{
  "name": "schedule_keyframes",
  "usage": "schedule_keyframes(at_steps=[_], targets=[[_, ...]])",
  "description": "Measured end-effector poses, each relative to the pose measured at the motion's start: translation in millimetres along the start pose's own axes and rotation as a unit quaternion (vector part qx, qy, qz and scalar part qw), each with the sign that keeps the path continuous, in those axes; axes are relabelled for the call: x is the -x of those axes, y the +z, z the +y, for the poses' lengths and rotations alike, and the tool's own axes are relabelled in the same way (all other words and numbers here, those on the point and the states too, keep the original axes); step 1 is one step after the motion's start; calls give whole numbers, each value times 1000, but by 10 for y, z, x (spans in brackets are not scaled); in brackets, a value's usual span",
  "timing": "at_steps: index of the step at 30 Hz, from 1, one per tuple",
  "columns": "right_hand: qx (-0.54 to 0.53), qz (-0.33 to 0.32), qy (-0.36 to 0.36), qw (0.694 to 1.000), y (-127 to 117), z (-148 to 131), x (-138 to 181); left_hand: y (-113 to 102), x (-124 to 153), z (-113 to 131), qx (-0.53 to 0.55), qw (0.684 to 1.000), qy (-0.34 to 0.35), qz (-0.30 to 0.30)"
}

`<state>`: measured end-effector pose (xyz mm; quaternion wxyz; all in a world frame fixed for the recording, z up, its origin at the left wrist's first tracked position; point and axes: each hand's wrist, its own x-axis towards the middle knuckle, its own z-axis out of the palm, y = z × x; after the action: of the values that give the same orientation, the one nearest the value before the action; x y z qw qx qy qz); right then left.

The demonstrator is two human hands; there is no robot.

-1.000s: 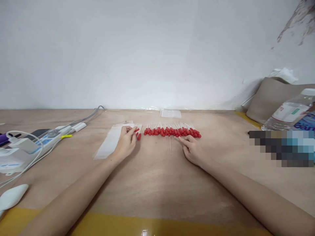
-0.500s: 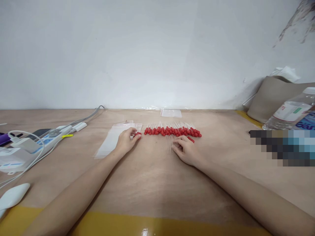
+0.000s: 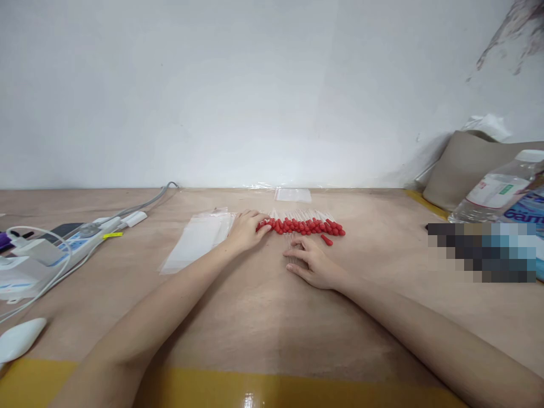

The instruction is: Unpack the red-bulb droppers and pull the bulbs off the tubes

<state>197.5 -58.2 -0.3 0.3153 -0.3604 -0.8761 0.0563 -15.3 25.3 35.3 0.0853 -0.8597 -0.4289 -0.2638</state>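
Observation:
A row of several thin clear sticks with red tips [image 3: 308, 226] lies across the middle of the brown table [image 3: 272, 317]. My left hand [image 3: 247, 229] rests at the row's left end, fingers curled over the first red tips. My right hand [image 3: 313, 262] lies flat just in front of the row, fingers loosely spread over a few thin clear needles [image 3: 292, 253] on the table. One red-tipped piece [image 3: 327, 239] sits loose beside my right hand. A stack of clear plastic bags [image 3: 195, 241] lies left of my left hand.
A white power strip with plugs and cables [image 3: 55, 249] is at the left, a white mouse-like object [image 3: 19, 338] near the front left. Another small clear bag [image 3: 293, 195] lies by the wall. A water bottle [image 3: 495, 192] and a beige pouch [image 3: 467, 164] stand at the right.
My left hand moved right from the plastic bags to the left end of the red-tipped row. My right hand drew back toward me and flattened; one red-tipped piece now lies loose.

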Motion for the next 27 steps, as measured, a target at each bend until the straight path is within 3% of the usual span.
schedule_keyframes(at_steps=[6, 10, 14, 17, 21, 27], targets=[[-6, -4, -4, 1000, -32, 14, 18, 145, -139, 58, 21, 1000, -13, 4], [2, 9, -7, 1000, -16, 31, 36, 159, -122, 64, 31, 998, -35, 37], [8, 53, 23, 998, 3, 53, 53, 59, 57, 93, 82, 989, -52, 116], [22, 120, 67, 990, -3, 70, 57, -35, 304, 123, 167, 973, -23, 160], [78, 206, 58, 974, -10, 118, 55, -68, 587, 194, 232, 968, 22, 98], [117, 123, -33, 985, 19, 170, 56, 16, 663, 337, 240, 965, 82, 68]])
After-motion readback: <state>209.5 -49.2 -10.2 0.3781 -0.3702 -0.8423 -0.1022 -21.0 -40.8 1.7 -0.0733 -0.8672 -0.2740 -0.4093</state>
